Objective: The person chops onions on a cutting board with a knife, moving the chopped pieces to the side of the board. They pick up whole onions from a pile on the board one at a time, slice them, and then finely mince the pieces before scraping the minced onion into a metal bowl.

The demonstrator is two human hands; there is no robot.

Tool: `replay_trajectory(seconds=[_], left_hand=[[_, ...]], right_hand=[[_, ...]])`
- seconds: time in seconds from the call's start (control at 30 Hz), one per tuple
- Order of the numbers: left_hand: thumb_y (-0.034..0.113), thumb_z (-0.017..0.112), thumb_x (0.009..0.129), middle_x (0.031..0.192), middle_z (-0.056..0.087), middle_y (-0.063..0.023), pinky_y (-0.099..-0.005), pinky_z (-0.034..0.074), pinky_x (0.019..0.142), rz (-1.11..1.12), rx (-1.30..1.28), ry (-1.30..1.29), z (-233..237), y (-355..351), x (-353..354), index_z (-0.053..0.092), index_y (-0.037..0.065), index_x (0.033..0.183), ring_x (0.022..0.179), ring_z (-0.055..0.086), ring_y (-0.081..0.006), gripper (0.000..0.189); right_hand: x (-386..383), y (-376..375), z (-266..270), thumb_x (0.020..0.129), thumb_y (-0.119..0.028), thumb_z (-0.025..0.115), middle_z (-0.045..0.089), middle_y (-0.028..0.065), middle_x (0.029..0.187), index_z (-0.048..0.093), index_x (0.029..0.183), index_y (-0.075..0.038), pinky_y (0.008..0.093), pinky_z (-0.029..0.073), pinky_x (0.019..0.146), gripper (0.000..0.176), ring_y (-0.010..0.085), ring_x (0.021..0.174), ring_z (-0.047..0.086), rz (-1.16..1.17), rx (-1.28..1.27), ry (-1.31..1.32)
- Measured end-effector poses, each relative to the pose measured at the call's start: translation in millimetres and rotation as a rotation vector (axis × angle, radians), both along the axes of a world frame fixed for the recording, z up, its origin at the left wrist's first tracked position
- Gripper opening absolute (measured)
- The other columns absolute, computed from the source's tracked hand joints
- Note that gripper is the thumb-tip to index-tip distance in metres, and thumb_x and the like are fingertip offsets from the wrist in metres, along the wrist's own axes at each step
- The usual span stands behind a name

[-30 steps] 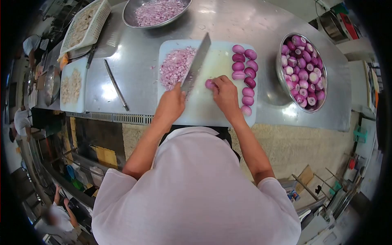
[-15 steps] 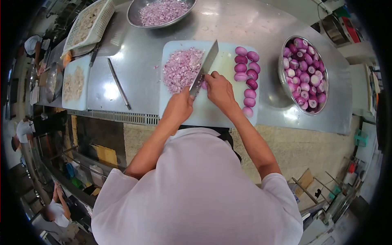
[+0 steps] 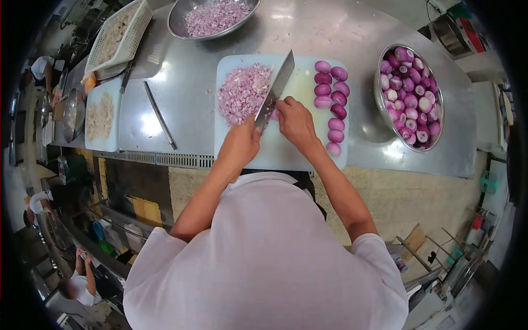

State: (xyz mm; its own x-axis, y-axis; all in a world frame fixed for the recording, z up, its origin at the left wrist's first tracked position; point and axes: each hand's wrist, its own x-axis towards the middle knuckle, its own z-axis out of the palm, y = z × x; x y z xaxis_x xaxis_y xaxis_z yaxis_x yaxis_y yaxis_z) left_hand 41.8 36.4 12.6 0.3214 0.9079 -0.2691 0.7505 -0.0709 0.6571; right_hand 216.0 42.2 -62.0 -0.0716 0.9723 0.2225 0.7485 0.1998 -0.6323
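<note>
A cleaver (image 3: 281,77) stands tilted over the white cutting board (image 3: 275,154), its handle end in my left hand (image 3: 240,142), which is closed around it. Against the blade's right side, my right hand (image 3: 296,122) pinches a piece of red onion (image 3: 274,115), mostly hidden by the fingers. Chopped red onion (image 3: 242,93) lies in a heap left of the blade. Along the board's right side, several peeled onion halves (image 3: 323,90) form two uneven columns.
A steel bowl of peeled onions (image 3: 379,91) stands at the right; another bowl (image 3: 171,25) holds chopped onion at the back. A steel rod (image 3: 159,115), a second cutting board (image 3: 114,135) and a white basket (image 3: 140,33) are to the left. Other people (image 3: 82,289) work at far left.
The view has shifted very slightly. My hands and the cleaver stay in nearly the same place over the board. People at the far left have moved a little.
</note>
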Motion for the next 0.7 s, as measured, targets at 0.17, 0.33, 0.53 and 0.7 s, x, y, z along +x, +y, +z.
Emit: replay_trajectory(seconds=[0.17, 0.33, 0.53, 0.7], left_hand=[[0.011, 0.054, 0.094, 0.078, 0.059, -0.032, -0.0545, 0.043, 0.067, -0.051, 0.129, -0.044, -22.1, 5.2, 5.8, 0.052, -0.005, 0.098, 0.079, 0.058, -0.0513, 0.017], [0.012, 0.054, 0.095, 0.076, 0.059, -0.0313, -0.0541, 0.044, 0.067, -0.013, 0.043, -0.031, -22.8, -0.3, 5.9, 0.052, -0.005, 0.099, 0.078, 0.059, -0.0506, 0.017], [0.012, 0.055, 0.095, 0.077, 0.06, -0.0308, -0.0525, 0.044, 0.066, -0.005, -0.049, 0.015, -1.4, 2.5, 5.2, 0.052, -0.004, 0.098, 0.077, 0.059, -0.0497, 0.017], [0.011, 0.056, 0.094, 0.077, 0.059, -0.0312, -0.0524, 0.044, 0.065, -0.04, 0.116, -0.075, -25.9, 8.5, 10.4, 0.052, -0.005, 0.098, 0.076, 0.058, -0.051, 0.017]], right_hand=[[0.0, -3.6, -2.5, 0.083, -0.003, 0.055, 0.058, 0.0168, 0.088, 0.061, 0.088, -0.003, 0.0482, 0.049, 0.072, 0.008, 0.0381, 0.081, 0.059, -0.005, 0.009, -0.004], [-0.8, -1.0, -3.5, 0.083, -0.002, 0.054, 0.058, 0.0171, 0.087, 0.061, 0.086, -0.003, 0.0479, 0.049, 0.072, 0.008, 0.0383, 0.081, 0.06, -0.02, 0.012, -0.013], [0.6, -4.5, -1.0, 0.083, -0.002, 0.054, 0.058, 0.0174, 0.086, 0.06, 0.084, -0.002, 0.0478, 0.049, 0.072, 0.006, 0.0381, 0.081, 0.06, -0.028, -0.001, 0.017], [1.5, -3.8, -0.5, 0.083, -0.002, 0.055, 0.058, 0.0181, 0.087, 0.061, 0.084, -0.001, 0.048, 0.049, 0.072, 0.006, 0.0383, 0.082, 0.06, -0.028, 0.008, 0.022]])
